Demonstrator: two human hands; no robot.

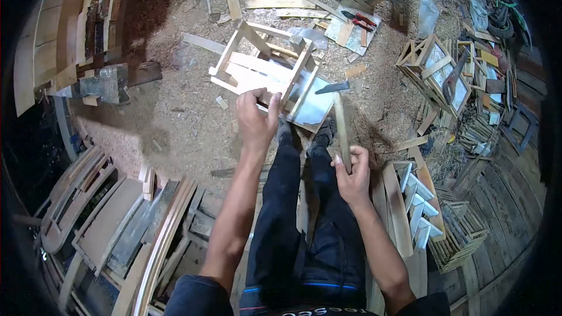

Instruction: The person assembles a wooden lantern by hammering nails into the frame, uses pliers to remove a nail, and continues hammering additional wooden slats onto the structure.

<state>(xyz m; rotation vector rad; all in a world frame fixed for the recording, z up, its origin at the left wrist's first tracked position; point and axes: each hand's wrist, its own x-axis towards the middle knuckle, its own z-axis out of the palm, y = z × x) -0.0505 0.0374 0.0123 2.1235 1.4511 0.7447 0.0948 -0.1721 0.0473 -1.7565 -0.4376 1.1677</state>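
My right hand [352, 177] is wrapped round the wooden handle of a hammer [342, 129]. The hammer's dark metal head is raised and points left, close to the right side of a small wooden frame [221, 75]. My left hand [257, 118] grips the near edge of that frame, thumb on the right and fingers curled; whether a nail is between them is too small to tell. The frame has several short posts and rails and rests over a pale sheet-topped piece [316, 105], just in front of my feet.
Red-handled pliers [358, 20] lie on a pale board ahead. Wood strips [281, 3] and shavings cover the floor. A wooden frame with a handsaw [452, 85] stands at right. Stacked boards [55, 41] are at far left, and a wooden box of white-topped pieces [418, 199] is near my right arm.
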